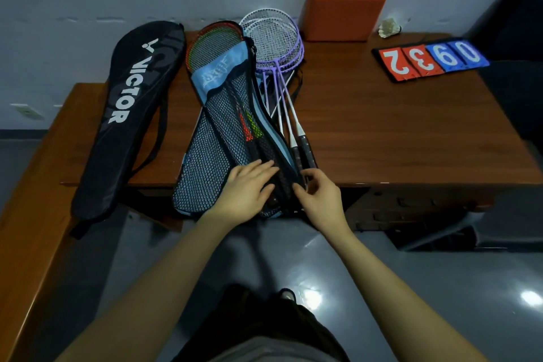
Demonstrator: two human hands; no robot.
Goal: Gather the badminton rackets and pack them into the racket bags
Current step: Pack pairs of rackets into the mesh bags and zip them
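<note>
Two hands at tabletop front edge: left hand flat, fingers straight on mesh bag; right hand fingers pinching its zipper edge.

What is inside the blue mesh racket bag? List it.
Through the blue mesh racket bag show a red-framed racket head and orange and green shaft sections. The handles lie hidden under the left hand; the racket count is unclear.

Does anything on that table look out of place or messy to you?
Slightly. The purple rackets lie loose beside the blue mesh bag, not packed. That bag and the black Victor bag overhang the table edge. The scoreboard reads upside down from here. Nothing looks damaged.
</note>
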